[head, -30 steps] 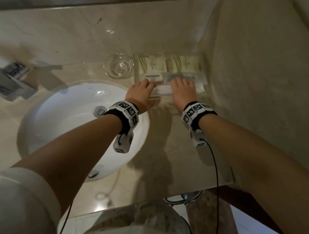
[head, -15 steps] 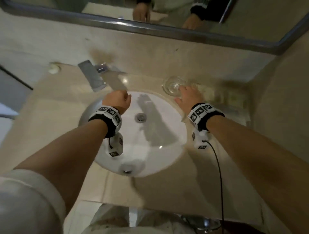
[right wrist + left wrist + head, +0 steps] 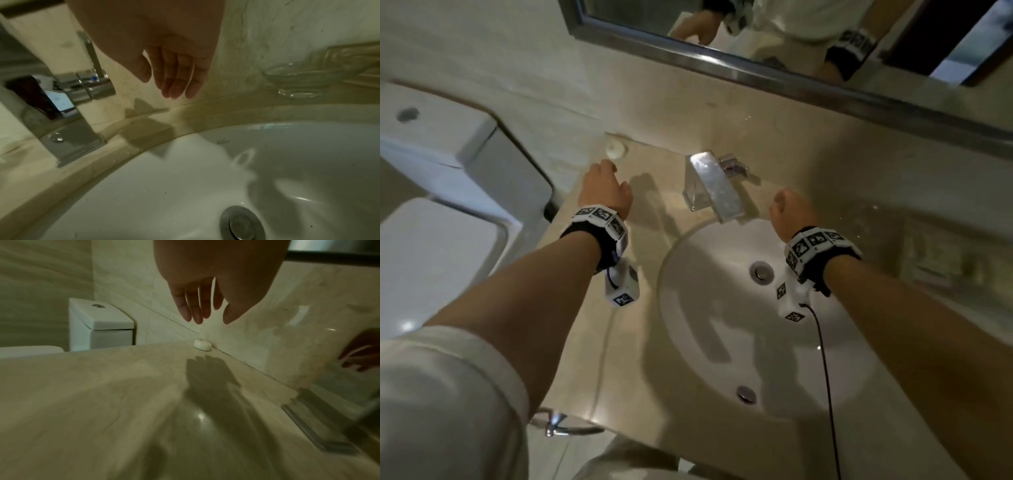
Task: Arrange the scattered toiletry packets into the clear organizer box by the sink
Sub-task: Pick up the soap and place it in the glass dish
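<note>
A small round white toiletry item [image 3: 615,149] [image 3: 202,345] lies in the counter's far left corner against the wall. My left hand [image 3: 604,186] hovers just short of it, fingers [image 3: 195,313] straight, spread and holding nothing. Over the sink's far rim, right of the faucet, my right hand [image 3: 791,212] hangs with relaxed fingers [image 3: 174,84], also holding nothing. The clear organizer box [image 3: 935,250] [image 3: 359,65] stands blurred at the counter's right end with packets inside.
A chrome faucet [image 3: 714,186] stands between my hands behind the white sink [image 3: 688,308]. A clear glass bowl [image 3: 302,78] sits left of the organizer. A toilet [image 3: 431,171] is beyond the counter's left edge. A mirror [image 3: 791,34] hangs above.
Both hands have left the organizer box and moved left. My left hand crossed the sink to the far left corner; my right hand now hangs by the faucet. The view swung left.
</note>
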